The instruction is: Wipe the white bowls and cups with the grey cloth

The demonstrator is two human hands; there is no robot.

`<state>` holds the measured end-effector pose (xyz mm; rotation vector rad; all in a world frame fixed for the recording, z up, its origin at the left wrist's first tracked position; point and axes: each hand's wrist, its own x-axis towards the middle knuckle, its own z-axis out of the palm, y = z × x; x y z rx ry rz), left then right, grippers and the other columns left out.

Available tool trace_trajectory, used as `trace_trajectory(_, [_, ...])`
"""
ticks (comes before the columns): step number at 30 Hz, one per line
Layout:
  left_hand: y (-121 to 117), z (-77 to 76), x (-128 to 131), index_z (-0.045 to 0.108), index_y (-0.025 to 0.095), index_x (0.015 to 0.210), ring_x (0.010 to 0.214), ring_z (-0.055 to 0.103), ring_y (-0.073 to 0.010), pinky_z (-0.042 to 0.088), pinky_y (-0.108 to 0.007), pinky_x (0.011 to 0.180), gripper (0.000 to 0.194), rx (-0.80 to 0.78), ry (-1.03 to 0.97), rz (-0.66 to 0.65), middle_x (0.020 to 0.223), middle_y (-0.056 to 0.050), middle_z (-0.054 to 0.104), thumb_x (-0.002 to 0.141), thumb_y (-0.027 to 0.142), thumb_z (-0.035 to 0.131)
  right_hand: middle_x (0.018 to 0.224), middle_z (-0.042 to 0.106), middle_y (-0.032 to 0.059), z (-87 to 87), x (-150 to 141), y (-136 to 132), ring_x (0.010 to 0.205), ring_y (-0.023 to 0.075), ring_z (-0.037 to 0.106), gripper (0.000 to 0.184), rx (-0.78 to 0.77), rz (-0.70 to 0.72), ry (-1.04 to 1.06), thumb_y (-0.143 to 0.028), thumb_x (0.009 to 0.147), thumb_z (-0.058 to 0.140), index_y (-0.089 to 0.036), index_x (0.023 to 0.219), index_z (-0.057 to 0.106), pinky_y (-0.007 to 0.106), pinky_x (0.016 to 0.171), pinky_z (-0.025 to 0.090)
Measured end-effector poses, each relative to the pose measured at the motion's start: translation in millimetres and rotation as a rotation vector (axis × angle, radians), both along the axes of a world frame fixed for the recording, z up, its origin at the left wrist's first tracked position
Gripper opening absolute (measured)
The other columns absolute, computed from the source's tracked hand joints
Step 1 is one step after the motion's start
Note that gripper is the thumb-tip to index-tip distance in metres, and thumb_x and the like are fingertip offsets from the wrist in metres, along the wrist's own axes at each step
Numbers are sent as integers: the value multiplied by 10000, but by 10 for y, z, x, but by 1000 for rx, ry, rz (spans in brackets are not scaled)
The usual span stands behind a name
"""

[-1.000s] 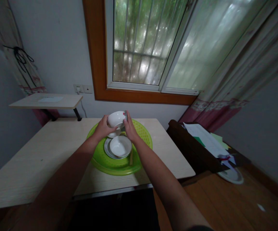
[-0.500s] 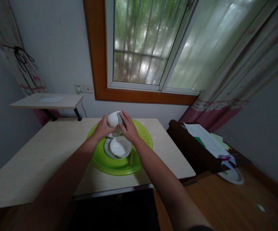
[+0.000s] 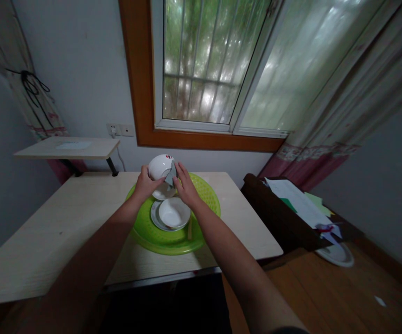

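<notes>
A white bowl with a red mark is tilted above the green tray, gripped at its left side by my left hand. My right hand has a grey cloth pressed against the bowl's right side; its fingers are closed on the cloth. Beneath the held bowl, another white bowl is partly hidden. Nearer to me, a white bowl rests on a plate. What looks like wooden chopsticks lie at its right.
The tray stands on a pale wooden table. A small raised shelf with a paper on it is at the back left. To the right is a dark brown piece of furniture with papers. A window is behind.
The held bowl has turned and risen slightly to the left, bringing its red mark into view. My left hand moved a little left with it, and more of the grey cloth shows.
</notes>
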<state>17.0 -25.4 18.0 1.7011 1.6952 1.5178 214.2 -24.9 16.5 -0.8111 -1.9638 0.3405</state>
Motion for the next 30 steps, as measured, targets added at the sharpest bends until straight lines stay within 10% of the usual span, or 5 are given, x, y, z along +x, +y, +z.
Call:
trace_trajectory(9, [-65, -37, 44, 438, 223, 1060, 876, 637, -207, 488, -299, 715, 615, -39, 133, -194, 1033, -59, 639, 621, 461, 797, 1644, 310, 90, -129, 22, 133, 1531, 202, 279, 787, -324, 9, 274, -696, 990, 226, -188, 1589, 271, 446, 1272, 195])
trace_trajectory(30, [-51, -12, 54, 448, 221, 1047, 811, 648, -207, 499, -312, 676, 565, -25, 54, -101, 959, -54, 654, 618, 394, 771, 1694, 139, -61, 156, -38, -146, 1578, 233, 79, 490, 165, 13, -136, -426, 1043, 381, -362, 1529, 395, 520, 1294, 147])
